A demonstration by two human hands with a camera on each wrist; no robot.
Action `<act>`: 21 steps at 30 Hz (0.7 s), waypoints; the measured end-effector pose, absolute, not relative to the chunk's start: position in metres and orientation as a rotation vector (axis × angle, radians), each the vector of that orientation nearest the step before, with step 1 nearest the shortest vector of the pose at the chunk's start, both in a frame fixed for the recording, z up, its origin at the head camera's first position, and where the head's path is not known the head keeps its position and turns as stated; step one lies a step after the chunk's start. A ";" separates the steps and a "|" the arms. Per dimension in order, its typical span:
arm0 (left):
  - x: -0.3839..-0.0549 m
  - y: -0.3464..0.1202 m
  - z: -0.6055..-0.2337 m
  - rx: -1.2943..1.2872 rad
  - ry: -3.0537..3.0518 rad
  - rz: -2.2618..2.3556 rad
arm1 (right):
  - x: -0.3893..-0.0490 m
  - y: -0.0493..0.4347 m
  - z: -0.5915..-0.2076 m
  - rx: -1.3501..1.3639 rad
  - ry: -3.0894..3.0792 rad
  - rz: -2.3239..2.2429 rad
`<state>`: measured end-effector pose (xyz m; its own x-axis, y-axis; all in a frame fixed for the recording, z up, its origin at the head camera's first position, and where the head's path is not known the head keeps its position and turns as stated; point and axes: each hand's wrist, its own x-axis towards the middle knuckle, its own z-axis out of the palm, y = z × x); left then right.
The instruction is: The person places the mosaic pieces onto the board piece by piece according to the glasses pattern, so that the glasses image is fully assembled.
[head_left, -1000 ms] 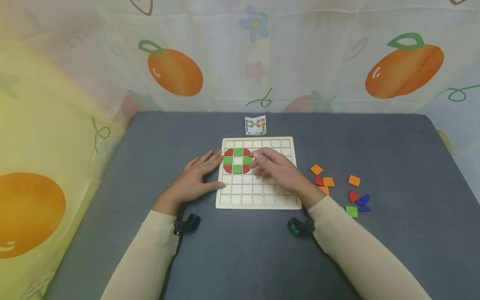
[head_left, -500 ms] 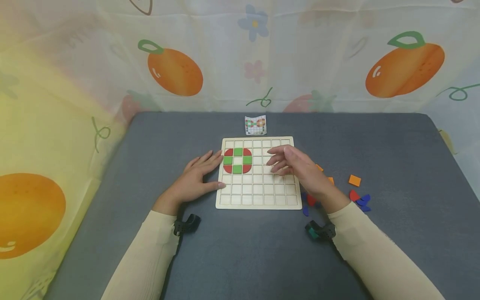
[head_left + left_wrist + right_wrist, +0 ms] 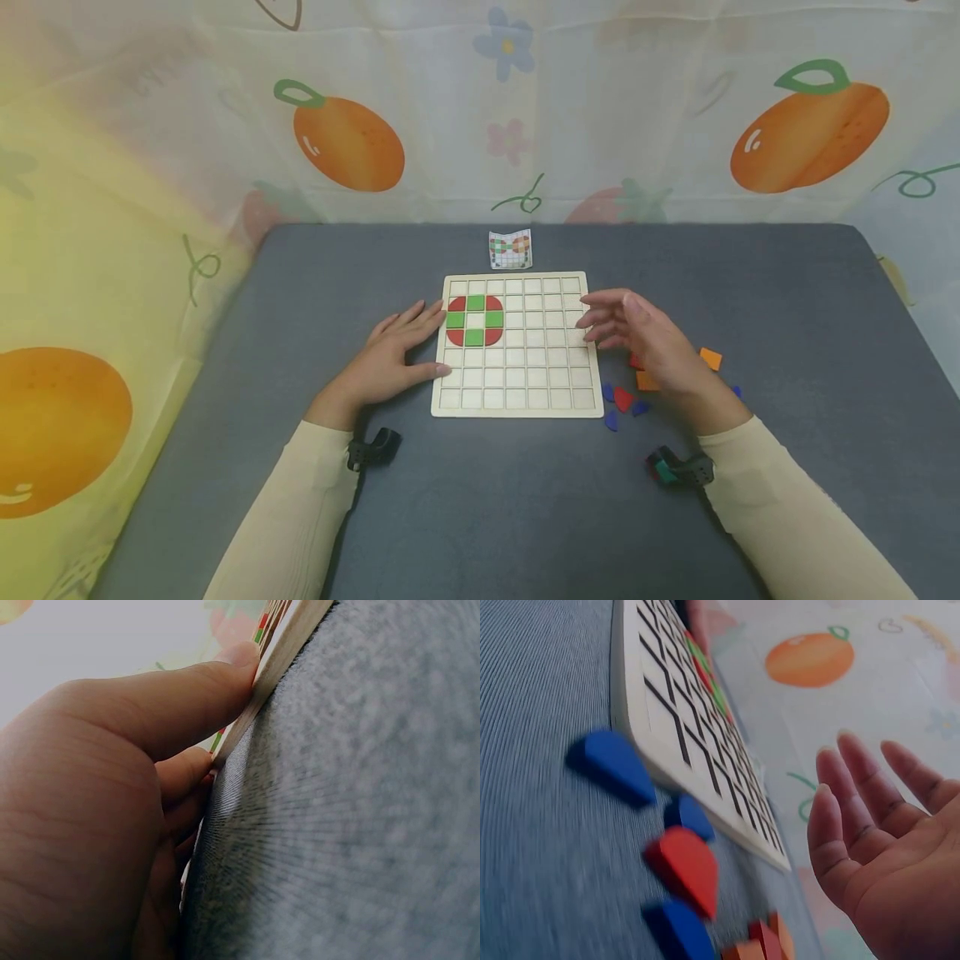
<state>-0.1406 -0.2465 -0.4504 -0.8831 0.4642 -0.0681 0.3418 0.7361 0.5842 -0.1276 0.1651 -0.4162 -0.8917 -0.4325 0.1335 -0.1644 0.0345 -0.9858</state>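
A pale wooden grid board (image 3: 525, 375) lies on the grey table. At its upper left, green square tiles (image 3: 475, 337) and red rounded corner tiles (image 3: 492, 336) form a ring around one bare cell. My left hand (image 3: 393, 354) rests along the board's left edge, fingers straight, thumb and fingertips touching the rim (image 3: 259, 686). Over the board's right edge hovers my right hand (image 3: 648, 337), fingers loosely bent and holding nothing; the right wrist view shows its bare palm (image 3: 900, 877). Below it lie loose blue pieces (image 3: 611, 421) and a red piece (image 3: 622, 399).
Behind the board stands a small pattern card (image 3: 510, 250) with a coloured grid design. Orange square tiles (image 3: 710, 359) lie right of the board, partly hidden by the right hand and forearm. A fruit-printed curtain (image 3: 442, 108) hangs behind the table.
My right hand has moved right, from the tile ring to the board's right edge, its fingers opening out. The ring's upper right corner tile is now uncovered. My left hand stays put.
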 end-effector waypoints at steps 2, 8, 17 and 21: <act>-0.141 -0.247 -0.451 0.643 2.729 0.855 | -0.126 0.172 -0.416 -0.611 2.104 -1.983; -0.141 -0.247 -0.450 0.646 2.732 0.860 | -0.122 0.192 -0.417 -0.609 2.078 -2.074; -0.140 -0.246 -0.451 0.635 2.733 0.852 | -0.114 0.224 -0.426 -0.633 2.098 -2.157; -0.139 -0.246 -0.449 0.645 2.735 0.866 | -0.109 0.238 -0.430 -0.610 2.128 -2.149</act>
